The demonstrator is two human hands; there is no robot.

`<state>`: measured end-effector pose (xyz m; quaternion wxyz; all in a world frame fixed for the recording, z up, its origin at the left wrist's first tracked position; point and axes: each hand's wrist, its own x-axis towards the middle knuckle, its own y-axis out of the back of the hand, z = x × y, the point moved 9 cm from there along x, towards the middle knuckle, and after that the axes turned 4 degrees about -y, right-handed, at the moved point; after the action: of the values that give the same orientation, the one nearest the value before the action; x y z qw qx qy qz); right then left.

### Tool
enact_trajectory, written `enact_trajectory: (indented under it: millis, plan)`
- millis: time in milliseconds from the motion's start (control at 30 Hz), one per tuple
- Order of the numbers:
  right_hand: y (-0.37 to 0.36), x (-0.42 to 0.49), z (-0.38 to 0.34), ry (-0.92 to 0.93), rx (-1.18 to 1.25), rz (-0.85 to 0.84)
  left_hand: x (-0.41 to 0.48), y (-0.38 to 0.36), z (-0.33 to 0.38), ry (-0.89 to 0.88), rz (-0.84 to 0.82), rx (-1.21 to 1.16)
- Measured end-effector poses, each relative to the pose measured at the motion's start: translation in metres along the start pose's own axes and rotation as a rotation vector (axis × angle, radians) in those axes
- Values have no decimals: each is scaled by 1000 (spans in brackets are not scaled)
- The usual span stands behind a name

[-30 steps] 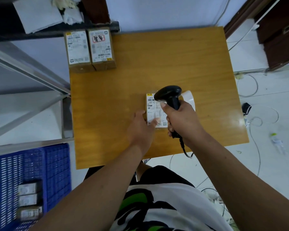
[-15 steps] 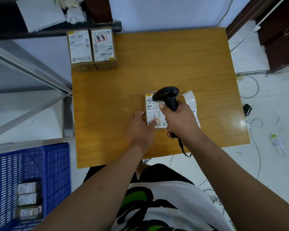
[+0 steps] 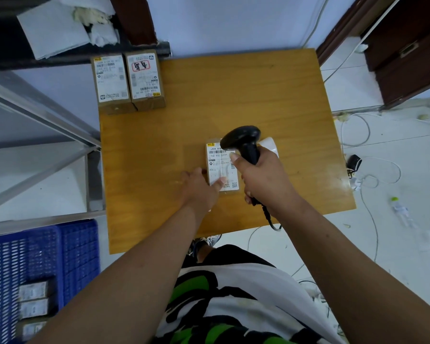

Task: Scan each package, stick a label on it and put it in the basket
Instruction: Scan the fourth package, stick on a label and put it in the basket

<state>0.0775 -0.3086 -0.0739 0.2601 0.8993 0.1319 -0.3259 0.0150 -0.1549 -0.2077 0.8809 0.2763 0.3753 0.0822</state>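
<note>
Right hand (image 3: 263, 180) closed around barcode scanner (image 3: 243, 142) aimed over labelled package (image 3: 221, 167) on worktop (image 3: 233, 100), left hand (image 3: 201, 187) pressing package edge, thumb on label

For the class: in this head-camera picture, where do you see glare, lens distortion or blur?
Head view: soft glare on the wooden table near its right edge; wide-angle bending bows the table's edges; small print on the package label is too blurred to read.
</note>
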Motion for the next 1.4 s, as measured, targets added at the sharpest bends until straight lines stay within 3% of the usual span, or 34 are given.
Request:
enact_trajectory:
  millis: [167, 367, 500, 600, 667, 767, 867, 967, 1067, 1300, 1400]
  plan:
    - [10, -4, -7, 29, -3, 39, 1, -1, -2, 41, -52, 47]
    - [65, 34, 13, 135, -175, 234, 3, -3, 0, 78, -29, 58]
    - [85, 97, 68, -33, -462, 270, 3, -13, 6, 20, 12, 7]
    - [91, 120, 90, -99, -533, 260, 3, -18, 10, 6, 48, -47]
    - [93, 128, 97, -97, -552, 272, -1, -10, 27, -104, 172, -27]
    - [92, 136, 105, -79, -544, 265, -17, -2, 91, -518, 364, 232]
    - [91, 138, 110, -54, -514, 281, -22, -25, 151, -768, 360, 595]
    - [92, 135, 109, -16, -538, 339, 2, -63, 174, -664, 193, 830]
    - [89, 130, 112, 16, -553, 372, 26, -86, 173, -485, 80, 831]
    - [95, 127, 120, 188, -407, 492, 36, -93, 171, -338, 97, 529]
    - [104, 123, 120, 192, -326, 521, 34, -76, 172, -343, 124, 257]
